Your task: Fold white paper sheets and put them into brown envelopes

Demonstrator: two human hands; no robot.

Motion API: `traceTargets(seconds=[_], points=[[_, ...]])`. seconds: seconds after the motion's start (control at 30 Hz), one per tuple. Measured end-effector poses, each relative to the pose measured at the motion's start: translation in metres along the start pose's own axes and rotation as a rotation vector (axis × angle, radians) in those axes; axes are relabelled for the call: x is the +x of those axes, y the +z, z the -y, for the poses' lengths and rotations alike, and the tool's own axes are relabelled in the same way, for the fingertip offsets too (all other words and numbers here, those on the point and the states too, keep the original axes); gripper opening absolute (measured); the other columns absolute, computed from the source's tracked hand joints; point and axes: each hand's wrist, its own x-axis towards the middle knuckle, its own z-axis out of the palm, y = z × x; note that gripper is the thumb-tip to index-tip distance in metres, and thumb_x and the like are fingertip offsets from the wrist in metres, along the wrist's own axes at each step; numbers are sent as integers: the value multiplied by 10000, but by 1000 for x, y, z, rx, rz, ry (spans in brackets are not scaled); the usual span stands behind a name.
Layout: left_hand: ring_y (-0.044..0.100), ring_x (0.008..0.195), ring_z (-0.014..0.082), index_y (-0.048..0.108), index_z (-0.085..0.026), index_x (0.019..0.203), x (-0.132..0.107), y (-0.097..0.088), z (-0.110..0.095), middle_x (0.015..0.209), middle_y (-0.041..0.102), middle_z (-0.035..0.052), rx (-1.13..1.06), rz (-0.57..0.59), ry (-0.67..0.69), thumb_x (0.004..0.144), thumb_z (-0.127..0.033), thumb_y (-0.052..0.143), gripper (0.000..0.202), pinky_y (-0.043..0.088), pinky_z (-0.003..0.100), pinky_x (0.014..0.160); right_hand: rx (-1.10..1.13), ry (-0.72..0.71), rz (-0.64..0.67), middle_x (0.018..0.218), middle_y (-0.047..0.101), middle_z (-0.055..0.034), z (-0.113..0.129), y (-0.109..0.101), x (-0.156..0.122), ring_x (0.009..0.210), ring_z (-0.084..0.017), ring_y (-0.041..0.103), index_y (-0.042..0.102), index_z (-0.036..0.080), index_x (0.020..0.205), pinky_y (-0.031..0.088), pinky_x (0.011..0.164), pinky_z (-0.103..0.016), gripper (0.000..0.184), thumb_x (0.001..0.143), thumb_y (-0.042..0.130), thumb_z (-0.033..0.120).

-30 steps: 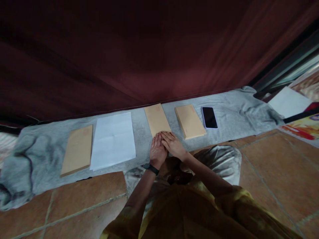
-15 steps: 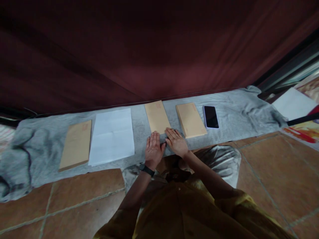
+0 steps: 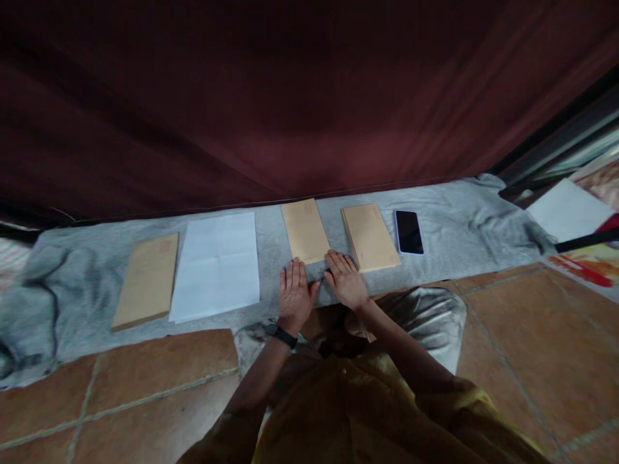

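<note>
Resting hands: left hand [image 3: 294,293] and right hand [image 3: 348,285] lie palm down near the front edge of the cloth-covered worktop [image 3: 449,225].
Left grip: spread flat, fingers straight, holding nothing; its fingertips reach the near edge of the single envelope [image 3: 305,232] at its left corner.
Right grip: flat and extended, likewise with nothing in it; its fingertips meet the envelope's near right corner. Any pressing is impossible to tell.
Single envelope: flat in the middle, long side running away from the person, far edge close to the dark red curtain [image 3: 290,154].
Between the thumbs: a narrow gap, the tips near each other but apart.
Right side: a slim strip of cloth parts the envelope from the envelope stack [image 3: 371,237], whose near left corner is just beside the right hand. The stack's left edges are slightly fanned.
Phone: the phone [image 3: 409,232] lies just beyond that stack, with rumpled cloth stretching past it.
Left side: a wider strip of cloth separates the envelope from the white sheets [image 3: 217,267]; beyond them, just beside their left edge, sits the thicker envelope pile [image 3: 147,280].
Near limit: cloth hangs over the worktop's front edge, above the tiled floor [image 3: 169,367].
</note>
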Motion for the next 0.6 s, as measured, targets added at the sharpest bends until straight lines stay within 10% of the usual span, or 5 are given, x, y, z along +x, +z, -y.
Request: traceTargets(seconds=[0.6], points=[[181,1540,262,280,-65,1550,11,7,-13,1641,259,149,30,146,132,992,-405,354,657,138,499,1261,21,-127,37,1590,376,-119,0,-2,5,1486,-240,313,379,102,1534,235,1240,-468,547,990,361,146]])
